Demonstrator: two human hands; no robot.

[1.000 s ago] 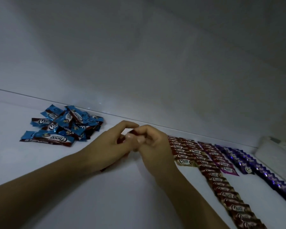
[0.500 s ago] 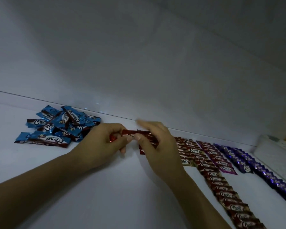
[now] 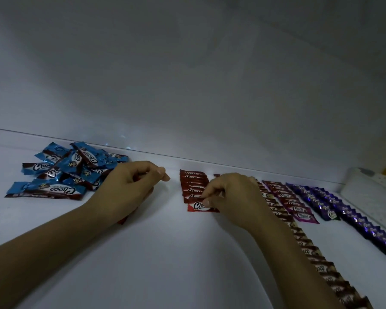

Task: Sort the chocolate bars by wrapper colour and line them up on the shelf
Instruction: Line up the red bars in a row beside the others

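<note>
Red foil-wrapped chocolate bar [image 3: 198,207] pinched by right hand [image 3: 230,197] at front of red row [image 3: 193,184] on white shelf [image 3: 165,253], extending that colour's line; left hand [image 3: 125,188] curls round spare red bars [image 3: 123,219], likely stock.

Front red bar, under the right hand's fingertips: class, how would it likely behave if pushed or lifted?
The front red bar probably slides easily: its glossy wrapper lies flat on the smooth white shelf. Likely light, since the right hand pinches it with fingertips alone. Being flat, it should not roll, though its crimped ends may flex.
</note>
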